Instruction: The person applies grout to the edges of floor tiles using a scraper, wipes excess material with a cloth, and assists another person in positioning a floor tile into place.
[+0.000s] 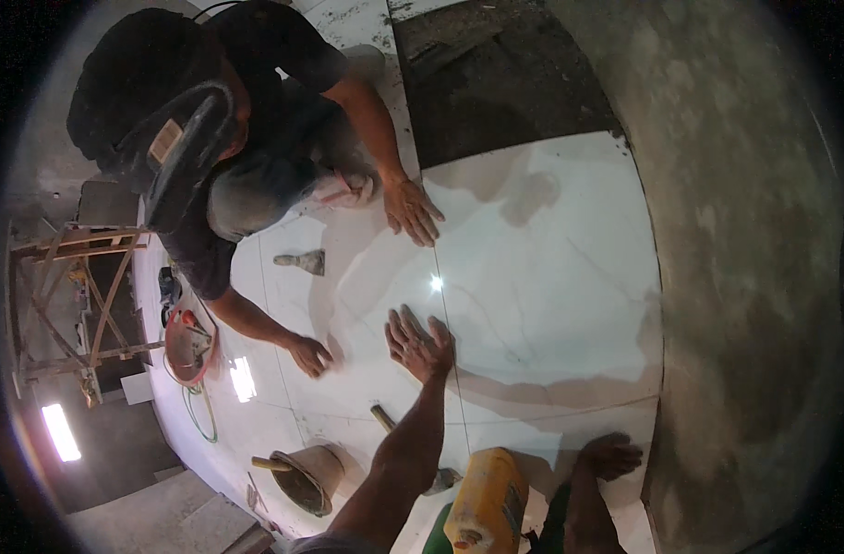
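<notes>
My left hand (420, 345) lies with fingers spread on the white marbled floor tiles (551, 305), at the joint between two of them. Lower right, my right hand (610, 456) rests flat on a tile near the wall, fingers stretched out, holding nothing. Between my forearms stands a yellow plastic jug (492, 494). A tool with a wooden handle (382, 417) lies partly hidden under my left forearm. Facing me, a crouching co-worker in dark clothes has one hand (411, 212) on the same joint and the other hand (308, 355) lower on a tile.
A bucket (322, 469) with a stick or handle over its rim stands left of my forearm. A putty knife (302, 261) lies near the co-worker. Further left are a reddish basin (189, 346) with tools and wooden scaffolding (80, 305). Bare dark ground (505, 78) adjoins the tiles; a grey wall (736, 277) borders the right.
</notes>
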Demonstrator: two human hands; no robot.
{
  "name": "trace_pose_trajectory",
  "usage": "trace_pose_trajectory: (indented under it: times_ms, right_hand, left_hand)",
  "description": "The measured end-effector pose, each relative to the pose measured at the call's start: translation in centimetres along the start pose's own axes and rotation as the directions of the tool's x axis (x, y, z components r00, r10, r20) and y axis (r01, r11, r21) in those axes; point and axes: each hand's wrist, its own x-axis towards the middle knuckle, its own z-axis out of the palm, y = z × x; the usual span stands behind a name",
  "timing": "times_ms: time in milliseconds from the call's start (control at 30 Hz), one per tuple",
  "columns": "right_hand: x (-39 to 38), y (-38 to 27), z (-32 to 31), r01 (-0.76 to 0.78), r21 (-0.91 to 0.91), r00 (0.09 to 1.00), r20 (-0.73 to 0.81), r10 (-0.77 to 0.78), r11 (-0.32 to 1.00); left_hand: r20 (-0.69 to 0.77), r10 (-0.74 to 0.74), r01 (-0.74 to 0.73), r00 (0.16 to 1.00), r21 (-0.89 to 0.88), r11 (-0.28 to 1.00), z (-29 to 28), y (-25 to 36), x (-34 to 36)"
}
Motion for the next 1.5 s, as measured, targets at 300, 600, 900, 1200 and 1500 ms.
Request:
trace_pose_trajectory:
  times_ms: [300,600,900,1200,1500]
  right_hand:
    - [-1.7,-3.5,-10.3,-0.07,0.077,0.994,0.089,0.063,0.995]
    - [7.3,0.5,-0.1,0.032,-0.074,0.994,-0.103,-0.04,0.997]
    - [9.1,15.9,-7.9,0.636,0.707,0.098,0.324,-0.941,0.309]
    - [15.7,37.7,2.8,0.829,0.556,0.024,0.085,-0.996,0.067]
    - [12.6,41.6,11.2,0.821,0.513,0.217,0.13,-0.968,0.253]
  left_hand:
    - [0.084,0.052,-0.047,0.995,-0.069,0.997,-1.0,-4.8,0.0]
    - [0.417,0.472,0.225,0.777,-0.884,0.41,-22.6,-1.6,-13.7]
    - [0.184,0.229,-0.135,0.956,-0.42,0.898,-21.4,-35.0,-42.0]
    - [0.611,-0.028,0.459,0.791,-0.563,0.688,-29.2,-31.2,-60.1]
    - [0.46,0.138,0.013,0.877,-0.31,0.951,-30.5,-27.5,-59.7]
